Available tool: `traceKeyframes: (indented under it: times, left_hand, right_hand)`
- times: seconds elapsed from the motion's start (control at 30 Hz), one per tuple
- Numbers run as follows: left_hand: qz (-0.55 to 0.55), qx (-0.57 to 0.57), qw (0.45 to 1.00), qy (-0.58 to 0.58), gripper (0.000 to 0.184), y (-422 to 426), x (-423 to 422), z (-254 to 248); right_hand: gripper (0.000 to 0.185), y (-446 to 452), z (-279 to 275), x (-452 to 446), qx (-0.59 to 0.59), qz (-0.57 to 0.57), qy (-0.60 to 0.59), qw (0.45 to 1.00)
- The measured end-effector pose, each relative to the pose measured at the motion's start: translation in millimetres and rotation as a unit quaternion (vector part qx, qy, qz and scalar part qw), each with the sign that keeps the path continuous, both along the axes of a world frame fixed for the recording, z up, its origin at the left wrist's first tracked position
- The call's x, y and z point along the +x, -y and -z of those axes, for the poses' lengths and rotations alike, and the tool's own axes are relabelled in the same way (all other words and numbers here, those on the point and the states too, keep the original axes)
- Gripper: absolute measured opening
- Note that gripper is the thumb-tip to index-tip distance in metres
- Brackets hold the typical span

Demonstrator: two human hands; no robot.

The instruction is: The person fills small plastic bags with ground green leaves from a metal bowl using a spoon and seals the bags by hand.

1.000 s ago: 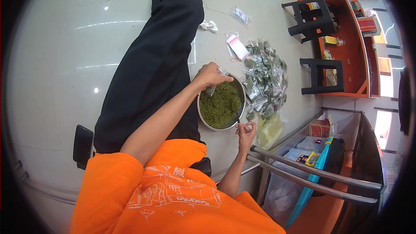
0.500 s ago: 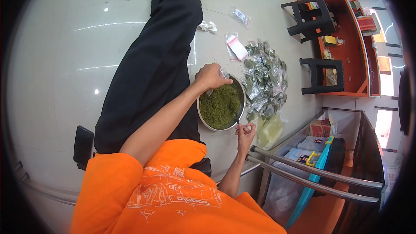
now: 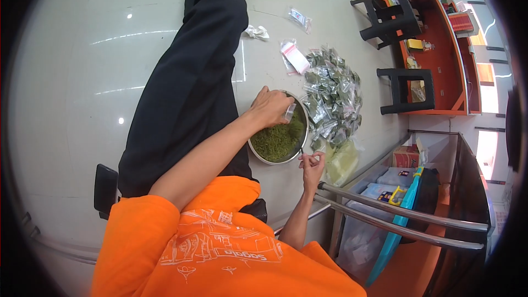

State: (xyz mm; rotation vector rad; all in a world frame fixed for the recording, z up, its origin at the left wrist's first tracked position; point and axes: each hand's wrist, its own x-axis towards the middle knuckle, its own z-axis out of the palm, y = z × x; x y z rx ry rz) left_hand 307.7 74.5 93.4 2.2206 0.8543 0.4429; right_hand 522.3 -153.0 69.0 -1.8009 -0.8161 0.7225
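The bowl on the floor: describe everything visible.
The bowl is round, with a pale, metallic-looking rim, and holds shredded green stuff. It sits upright on the floor beside a pile of filled bags. The left hand hides part of the far rim; by the near rim, the right hand holds a dark handle.

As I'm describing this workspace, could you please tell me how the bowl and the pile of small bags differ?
The bowl holds loose green material, while the pile of small bags is split into separate see-through packets. The bowl's rim is round; the pile spreads unevenly. The left hand is over the bowl; no hand is over the pile. Both contain something green.
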Motion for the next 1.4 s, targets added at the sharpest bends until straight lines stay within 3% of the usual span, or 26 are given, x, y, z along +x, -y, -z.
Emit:
traceKeyframes:
  times: [0.37, 0.73, 1.0, 1.23, 1.4]
  left_hand:
    - [-0.022, 0.016, 0.999, 0.019, 0.042, -1.3, -4.1, 0.7]
    - [-0.019, 0.027, 0.999, 0.034, 0.045, 0.1, -2.4, 1.5]
    - [0.014, 0.042, 0.999, 0.024, 0.041, 3.1, 2.0, 4.5]
    - [0.044, 0.083, 0.995, 0.027, 0.043, 8.5, 6.5, 1.4]
    - [0.069, 0.12, 0.99, 0.011, 0.044, 15.4, 10.0, -0.2]
  right_hand:
    - [0.029, -2.7, 20.8, 4.2, 0.015, -0.008, 0.009, 1.0]
    - [0.029, -5.6, 23.6, -2.2, 0.015, -0.003, 0.094, 0.995]
    - [0.028, -10.1, -26.0, -4.8, 0.042, -0.001, 0.104, 0.994]
    - [0.03, -23.9, -66.6, -10.5, 0.052, -0.068, 0.066, 0.994]
    - [0.029, -32.0, -81.3, -14.2, -0.031, -0.107, 0.125, 0.986]
